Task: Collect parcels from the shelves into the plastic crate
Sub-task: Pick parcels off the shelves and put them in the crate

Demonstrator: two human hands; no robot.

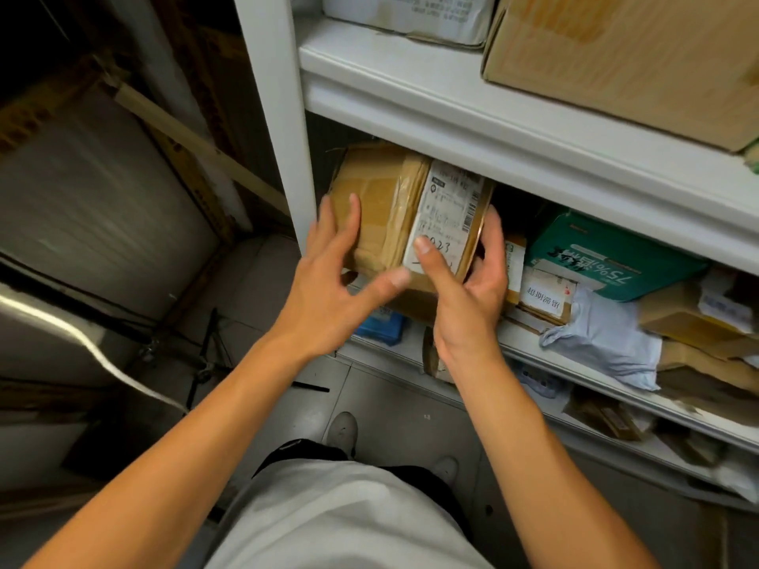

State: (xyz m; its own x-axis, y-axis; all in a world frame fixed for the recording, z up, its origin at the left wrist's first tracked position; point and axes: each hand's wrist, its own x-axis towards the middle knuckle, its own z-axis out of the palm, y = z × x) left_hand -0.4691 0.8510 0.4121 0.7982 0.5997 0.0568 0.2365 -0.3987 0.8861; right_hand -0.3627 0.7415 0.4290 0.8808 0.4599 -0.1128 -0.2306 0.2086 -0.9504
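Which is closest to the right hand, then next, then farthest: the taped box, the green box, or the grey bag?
1. Taped box: right hand holds it.
2. Green box: to the right, on the same shelf.
3. Grey bag: farther right, at the shelf's front edge.

A person in a white top, dark lower garment and pale shoes, arms bare

Both forearms are uncovered from the bottom corners up to the wrists; no sleeve edge shows on either one. The bare left hand (pixel 328 289) and the bare right hand (pixel 468 297) carry no gloves, rings, watch or wristband, and the fingernails are short and unpainted. Below the hands, between the two forearms, lies the plain white fabric top (pixel 349 523), smooth and unprinted. Just above its upper edge sits a band of black fabric lower garment (pixel 304 449), its cut unclear. Beyond that, nearer the hands, are two light grey rounded soft shoes (pixel 343 431), the right one partly hidden.
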